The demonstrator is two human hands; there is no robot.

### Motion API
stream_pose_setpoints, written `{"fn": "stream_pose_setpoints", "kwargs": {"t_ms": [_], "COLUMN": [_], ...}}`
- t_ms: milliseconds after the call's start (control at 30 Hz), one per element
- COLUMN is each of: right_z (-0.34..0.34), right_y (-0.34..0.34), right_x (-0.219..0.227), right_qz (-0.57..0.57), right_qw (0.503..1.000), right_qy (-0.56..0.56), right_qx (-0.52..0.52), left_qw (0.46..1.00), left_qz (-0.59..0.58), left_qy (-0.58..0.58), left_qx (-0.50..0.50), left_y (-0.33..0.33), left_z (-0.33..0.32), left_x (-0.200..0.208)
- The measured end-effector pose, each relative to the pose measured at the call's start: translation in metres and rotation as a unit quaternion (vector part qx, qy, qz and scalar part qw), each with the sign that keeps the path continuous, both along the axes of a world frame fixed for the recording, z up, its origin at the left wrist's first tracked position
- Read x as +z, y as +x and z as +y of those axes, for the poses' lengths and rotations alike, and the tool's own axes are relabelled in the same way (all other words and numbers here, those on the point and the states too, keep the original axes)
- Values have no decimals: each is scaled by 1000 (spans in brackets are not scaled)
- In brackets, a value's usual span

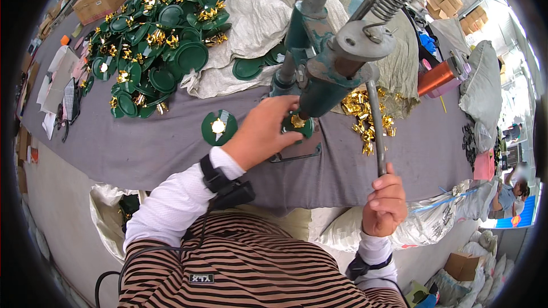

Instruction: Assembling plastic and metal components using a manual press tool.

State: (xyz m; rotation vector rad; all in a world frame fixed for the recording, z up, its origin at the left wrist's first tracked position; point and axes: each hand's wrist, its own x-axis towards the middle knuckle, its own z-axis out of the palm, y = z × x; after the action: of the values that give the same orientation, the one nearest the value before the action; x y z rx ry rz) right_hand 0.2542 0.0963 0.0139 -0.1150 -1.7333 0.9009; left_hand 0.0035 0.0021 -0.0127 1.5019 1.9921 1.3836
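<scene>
A hand lever press [317, 92], painted green and worn, stands on the cloth-covered table in front of me. Under its ram lies a round green plastic disc [308, 129] with a gold foil piece at its middle. My left hand [260, 130] has its thumb and fingers curled about the left edge of that disc, beside the ram. With closed fingers my right hand [385, 204] grips the lower end of the press's metal lever [377, 128], which points down toward me. Left of my left hand, another green disc [208, 130] lies flat with a bright foil centre.
A big heap of green discs with gold foil pieces [191, 57] covers the back left. Loose gold foil pieces [357, 108] lie right of the press. White woven sacks [251, 25] sit behind. An orange cylinder [436, 77] lies at the right. Another person [508, 197] is far right.
</scene>
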Motion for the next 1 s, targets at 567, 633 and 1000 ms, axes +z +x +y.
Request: {"fn": "stream_pose_setpoints", "kwargs": {"t_ms": [567, 633, 1000], "right_z": [145, 145, 171], "right_y": [-214, -217, -209], "right_x": [209, 208, 201], "right_qz": [20, 3, -52], "right_qw": [990, 994, 996], "right_qy": [-92, -81, -51], "right_qx": [108, 80, 45], "left_qw": [977, 955, 945], "left_qz": [126, 199, 145], "left_qy": [-157, -196, -287], "left_qx": [72, 95, 65], "left_y": [-46, -61, -84], "left_z": [-80, -93, -248], "left_x": [31, 24, 48]}}
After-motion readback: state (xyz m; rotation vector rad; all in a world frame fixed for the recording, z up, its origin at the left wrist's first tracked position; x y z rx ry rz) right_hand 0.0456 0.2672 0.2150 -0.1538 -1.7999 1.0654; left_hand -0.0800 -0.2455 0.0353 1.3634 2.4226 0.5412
